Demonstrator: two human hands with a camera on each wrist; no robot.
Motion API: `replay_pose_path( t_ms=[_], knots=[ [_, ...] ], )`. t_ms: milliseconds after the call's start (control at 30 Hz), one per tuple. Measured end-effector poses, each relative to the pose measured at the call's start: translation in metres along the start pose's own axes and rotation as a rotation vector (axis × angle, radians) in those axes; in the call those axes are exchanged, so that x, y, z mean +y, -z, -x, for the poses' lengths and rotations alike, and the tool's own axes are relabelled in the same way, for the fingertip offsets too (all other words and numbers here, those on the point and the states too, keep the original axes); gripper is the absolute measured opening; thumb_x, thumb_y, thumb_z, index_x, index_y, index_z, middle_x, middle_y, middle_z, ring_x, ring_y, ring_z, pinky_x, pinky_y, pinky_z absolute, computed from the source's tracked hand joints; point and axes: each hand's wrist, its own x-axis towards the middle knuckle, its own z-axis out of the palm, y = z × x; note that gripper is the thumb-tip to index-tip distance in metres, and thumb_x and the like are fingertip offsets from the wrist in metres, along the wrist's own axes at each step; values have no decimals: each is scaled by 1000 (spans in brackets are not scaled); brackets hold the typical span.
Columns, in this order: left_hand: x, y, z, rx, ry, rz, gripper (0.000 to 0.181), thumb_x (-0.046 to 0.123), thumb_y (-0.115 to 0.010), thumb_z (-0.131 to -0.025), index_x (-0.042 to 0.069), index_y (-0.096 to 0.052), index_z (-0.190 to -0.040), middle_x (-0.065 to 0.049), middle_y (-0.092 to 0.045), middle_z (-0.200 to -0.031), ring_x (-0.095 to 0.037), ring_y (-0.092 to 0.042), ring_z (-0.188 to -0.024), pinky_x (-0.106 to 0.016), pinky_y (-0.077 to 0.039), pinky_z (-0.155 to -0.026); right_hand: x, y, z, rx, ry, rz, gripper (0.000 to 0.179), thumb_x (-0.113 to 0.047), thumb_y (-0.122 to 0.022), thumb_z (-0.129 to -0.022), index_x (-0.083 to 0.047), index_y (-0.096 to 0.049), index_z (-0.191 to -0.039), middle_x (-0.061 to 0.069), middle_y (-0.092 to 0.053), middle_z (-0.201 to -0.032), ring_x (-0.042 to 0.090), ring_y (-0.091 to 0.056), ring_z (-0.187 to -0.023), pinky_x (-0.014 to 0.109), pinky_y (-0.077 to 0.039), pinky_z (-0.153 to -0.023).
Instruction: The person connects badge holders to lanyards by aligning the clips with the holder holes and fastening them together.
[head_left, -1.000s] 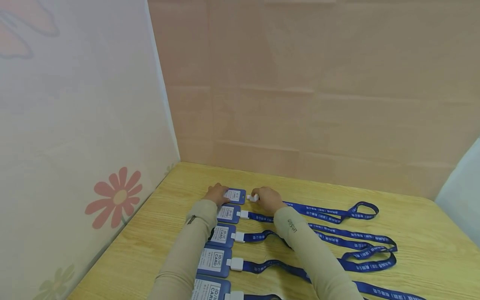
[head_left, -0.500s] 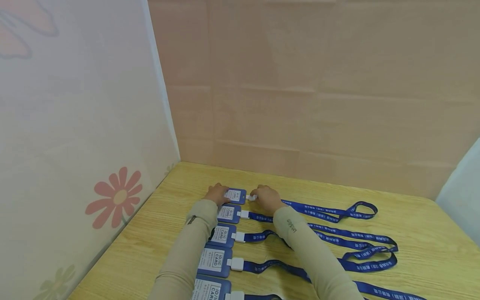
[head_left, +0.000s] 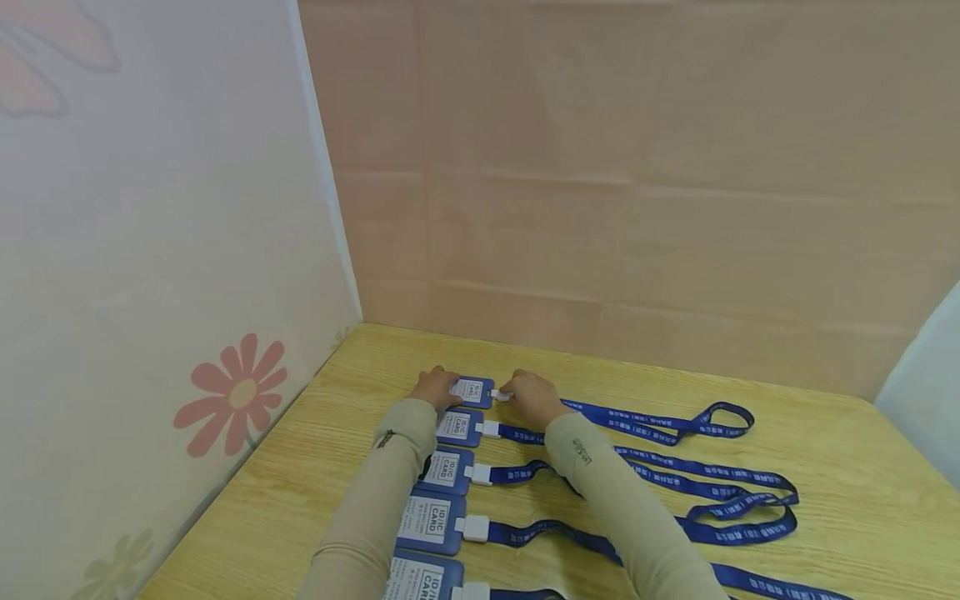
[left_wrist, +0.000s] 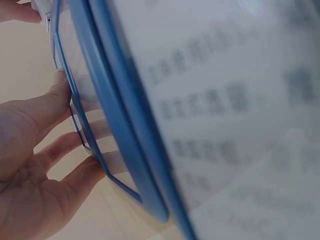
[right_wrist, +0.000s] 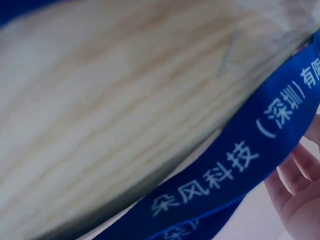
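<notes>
At the far end of a row of blue ID card holders, my left hand [head_left: 435, 389] grips the left part of the farthest card holder [head_left: 476, 392]. The left wrist view shows the thumb and fingers of that hand [left_wrist: 35, 135] at the holder's edges. My right hand [head_left: 534, 397] pinches the white clip [head_left: 500, 396] of a blue lanyard [head_left: 637, 422] at the holder's right end. Clip and holder meet at the slot; whether they are fastened cannot be told. In the right wrist view the printed lanyard strap [right_wrist: 215, 175] partly covers the hand [right_wrist: 300, 195].
Nearer to me lie several more card holders [head_left: 444, 470], each with a white clip [head_left: 476, 528] and blue lanyard [head_left: 738, 506] stretching right. My forearms pass over them. The wooden table [head_left: 840, 467] ends at a beige back wall [head_left: 600, 208] and a flowered left wall [head_left: 187, 250].
My right hand has moved the white clip slightly left, up to the far card holder's slot, and its lanyard has shifted a little left. My left hand has stayed on the holder.
</notes>
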Motion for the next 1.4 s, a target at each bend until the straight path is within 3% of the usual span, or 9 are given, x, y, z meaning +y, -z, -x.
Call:
replay_pose_path(
  t_ms=[367, 600, 900, 1400],
  knots=[
    [-1, 0, 0, -3, 7, 7, 48, 21, -67, -85, 9, -55, -130, -14, -52, -124, -31, -47, -112, -47, -40, -101, -1, -3, -2, -35, -8, -70, 27, -4, -60, -88, -12, -68, -113, 8, -65, -105, 23, -64, -99, 35, -51, -88],
    [-5, 3, 0, -7, 5, 1, 47, 20, -67, -86, 9, -55, -130, -15, -51, -128, -34, -45, -118, -47, -37, -104, -8, 6, 4, -169, -41, -93, 39, -13, -55, -92, -13, -54, -130, 12, -61, -112, 25, -59, -99, 40, -47, -94],
    [-7, 4, -1, -12, -9, -35, 47, 20, -66, -86, 8, -55, -130, -17, -51, -130, -35, -45, -120, -48, -37, -103, -20, 8, 9, -248, -80, -49, 48, -16, -49, -94, -21, -41, -141, 10, -47, -137, 34, -45, -123, 48, -37, -105],
    [-8, 5, -3, -12, -10, -62, 48, 20, -68, -84, 9, -56, -129, -16, -51, -127, -34, -47, -114, -47, -39, -101, -27, 9, 7, -236, -92, -2, 51, -18, -50, -94, -21, -37, -143, 9, -46, -139, 33, -45, -124, 48, -36, -106]
  ],
)
